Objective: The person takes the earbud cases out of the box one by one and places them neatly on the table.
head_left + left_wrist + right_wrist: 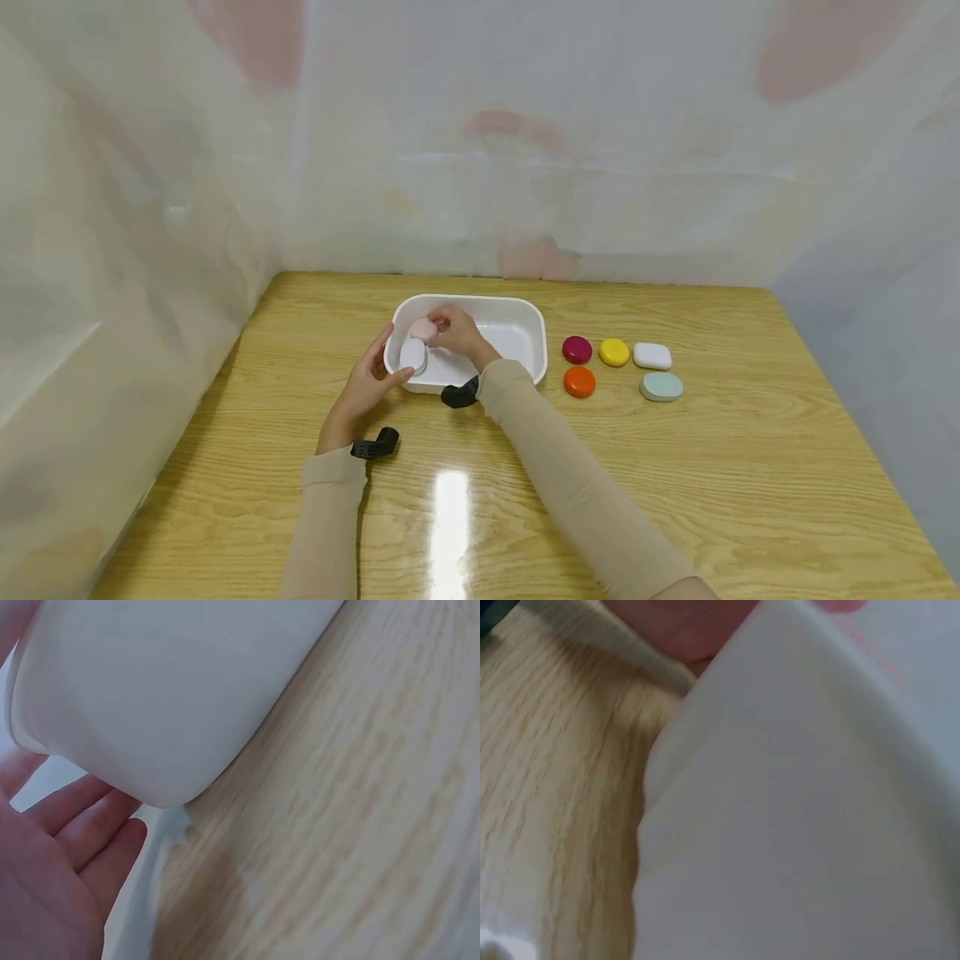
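A white rectangular basin (pixel 510 313) with rounded corners sits on the table. At its left end my left hand (pixel 365 387) holds it, thumb over the near rim and fingers along the outer wall. The left wrist view shows those fingers (pixel 94 825) against the basin's outside. My right hand (pixel 459 330) reaches inside the basin and pinches a pale pink round soap (pixel 423 331) at the left end. Just nearer lies a white oval soap (pixel 413 355), beside the left thumb. In the right wrist view the basin wall (pixel 795 810) hides most of the right hand.
Right of the basin lie a dark magenta round soap (pixel 577 349), a yellow one (pixel 614 352), an orange one (pixel 579 382), a white rounded-rectangular soap (pixel 652 356) and a pale green oval soap (pixel 662 386). Patterned sheeting (pixel 480 200) stands behind the wooden table (pixel 750 467).
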`<state>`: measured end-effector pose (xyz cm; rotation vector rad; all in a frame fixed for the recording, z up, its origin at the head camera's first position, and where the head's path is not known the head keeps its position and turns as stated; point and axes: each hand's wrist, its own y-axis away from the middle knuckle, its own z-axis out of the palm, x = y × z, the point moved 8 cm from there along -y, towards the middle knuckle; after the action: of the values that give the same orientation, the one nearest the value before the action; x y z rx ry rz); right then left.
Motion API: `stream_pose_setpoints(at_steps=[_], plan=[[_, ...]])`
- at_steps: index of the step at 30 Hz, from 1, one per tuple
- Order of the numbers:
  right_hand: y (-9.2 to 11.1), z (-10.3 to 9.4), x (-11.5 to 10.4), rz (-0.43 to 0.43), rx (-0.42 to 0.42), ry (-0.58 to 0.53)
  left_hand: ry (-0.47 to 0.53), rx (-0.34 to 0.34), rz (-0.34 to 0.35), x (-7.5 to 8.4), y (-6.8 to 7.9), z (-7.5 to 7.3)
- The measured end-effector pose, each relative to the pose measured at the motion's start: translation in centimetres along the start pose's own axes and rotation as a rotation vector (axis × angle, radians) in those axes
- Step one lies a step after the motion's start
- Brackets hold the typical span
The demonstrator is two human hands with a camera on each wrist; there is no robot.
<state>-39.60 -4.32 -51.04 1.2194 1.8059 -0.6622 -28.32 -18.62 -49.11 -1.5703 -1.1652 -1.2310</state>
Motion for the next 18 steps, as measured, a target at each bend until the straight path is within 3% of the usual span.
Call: stream_pose_setpoints(at_steps=[4,8,12,15,16,18], plan=[[-2.3,1.2,3.2,-0.028,0.031,0.021,0.013,-0.002,0.0,-0.2,-0.1,0.0],[-2.5,1.7,3.1,0.005,0.005,0.077,0.009,0.008,-0.01,-0.4,-0.1,-0.1],[-3.6,2.2,3.8,-0.072,0.037,0.143,-0.008,0.016,-0.018,-0.4,-0.1,-0.2],[-4.1,2.7,4.2,-0.028,0.005,0.174,-0.017,0.011,-0.019,-0.4,-0.2,-0.1],[-4.2,2.7,4.3,-0.073,0.025,0.182,-0.018,0.008,-0.02,-0.5,-0.2,-0.1],[-2.8,2.1,2.2,-0.036,-0.024,0.185,-0.017,0.007,-0.025,-0.5,-0.2,-0.2]])
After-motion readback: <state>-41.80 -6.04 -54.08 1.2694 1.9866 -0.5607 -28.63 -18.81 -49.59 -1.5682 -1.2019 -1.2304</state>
